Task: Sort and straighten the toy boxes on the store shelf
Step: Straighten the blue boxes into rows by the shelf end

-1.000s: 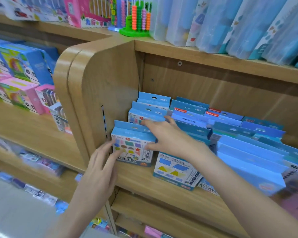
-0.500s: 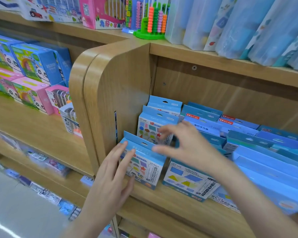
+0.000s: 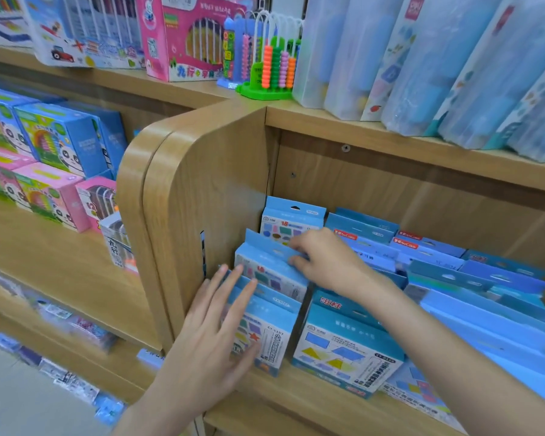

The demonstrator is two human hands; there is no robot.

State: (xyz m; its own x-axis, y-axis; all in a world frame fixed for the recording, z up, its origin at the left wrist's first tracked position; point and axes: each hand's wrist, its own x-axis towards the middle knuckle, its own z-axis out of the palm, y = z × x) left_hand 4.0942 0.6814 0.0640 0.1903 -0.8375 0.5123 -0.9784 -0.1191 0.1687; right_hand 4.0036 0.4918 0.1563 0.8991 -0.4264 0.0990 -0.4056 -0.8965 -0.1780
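Your left hand (image 3: 208, 335) lies flat, fingers straight, against the front blue toy box (image 3: 265, 338) at the shelf's (image 3: 296, 401) left end. At its one o'clock, your right hand (image 3: 324, 262) pinches the top flap of the second box (image 3: 271, 272). A third box (image 3: 291, 218) stands behind; more blue boxes (image 3: 453, 272) crowd three o'clock.

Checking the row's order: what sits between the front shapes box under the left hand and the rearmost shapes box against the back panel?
In the head view, one more shapes box, gripped at its top flap by the right hand.
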